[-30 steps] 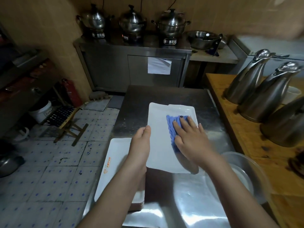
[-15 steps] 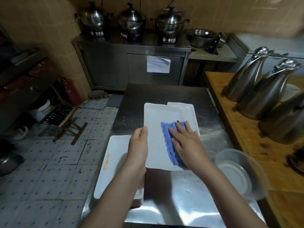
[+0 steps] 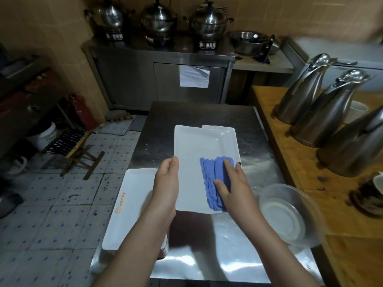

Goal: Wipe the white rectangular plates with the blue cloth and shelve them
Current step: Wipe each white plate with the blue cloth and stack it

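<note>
Two hands are at work on the top plate (image 3: 196, 162). Your right hand (image 3: 234, 183) lies flat on the blue cloth (image 3: 213, 181), fingers stretched and slightly spread, pressing it against the plate's right half near the near edge; it grips nothing, only pushes down. Your left hand (image 3: 166, 183) stands on edge against the plate's left rim, fingers pressed together and thumb on top, steadying it.

That plate lies long-side away from you on the steel desk (image 3: 207, 114), and a second white plate (image 3: 228, 133) peeks out beneath it at the far right corner. Just left of your left forearm, a stack of plates (image 3: 132, 204) sits at the desk's left edge, the top one bearing a small orange mark; part of the stack is hidden under your arm.

Near your right wrist, a clear bowl (image 3: 290, 212) with a little water rests at the desk's right edge, touching the wooden counter (image 3: 290, 152). On that counter stand three steel jugs (image 3: 300, 92), leaning in the wide-angle view, with a white cup (image 3: 357, 109) behind them.

Beyond the desk, a steel cabinet (image 3: 157, 75) carries three lidded pots (image 3: 208, 21), and a metal basin (image 3: 250, 41) sits to their right. On the tiled floor (image 3: 62, 204) to the left are a folding stool (image 3: 76, 146) and a red extinguisher (image 3: 80, 110).
</note>
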